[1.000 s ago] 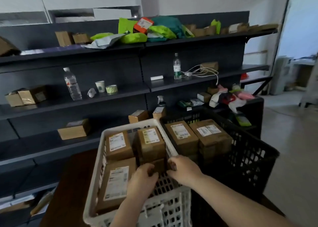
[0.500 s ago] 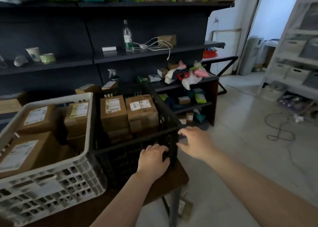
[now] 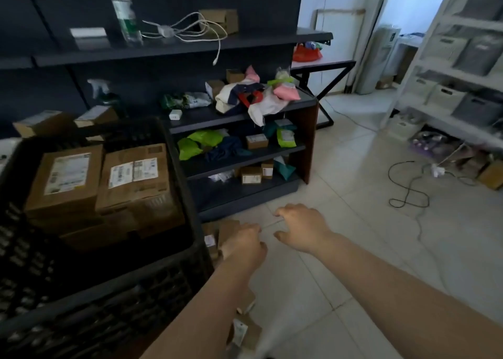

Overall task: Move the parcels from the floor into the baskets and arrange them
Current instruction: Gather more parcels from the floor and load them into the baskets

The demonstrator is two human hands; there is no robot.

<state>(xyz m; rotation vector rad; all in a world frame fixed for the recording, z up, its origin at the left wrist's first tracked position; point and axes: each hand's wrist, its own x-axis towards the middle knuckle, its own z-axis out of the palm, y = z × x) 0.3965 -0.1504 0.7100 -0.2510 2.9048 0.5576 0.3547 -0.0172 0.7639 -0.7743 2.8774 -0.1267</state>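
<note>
A black basket (image 3: 174, 290) at the left holds brown cardboard parcels with white labels (image 3: 133, 179). On the floor to its right lie more brown parcels (image 3: 217, 236), partly hidden by my left arm, and another (image 3: 245, 334) lower down. My left hand (image 3: 243, 245) hangs over the floor parcels with fingers loosely curled and holds nothing. My right hand (image 3: 302, 226) hovers above the tiled floor just right of it, fingers bent and spread, empty.
A low dark shelf unit (image 3: 307, 141) with bags and small boxes stands behind the floor parcels. Tall dark shelving (image 3: 174, 48) carries a bottle and cables. A black cable (image 3: 408, 190) lies on the tiles; white racks (image 3: 449, 100) stand at the right.
The view has swung right and down. Both hands left the black basket's rim and came down over the floor and the parcels lying there.
</note>
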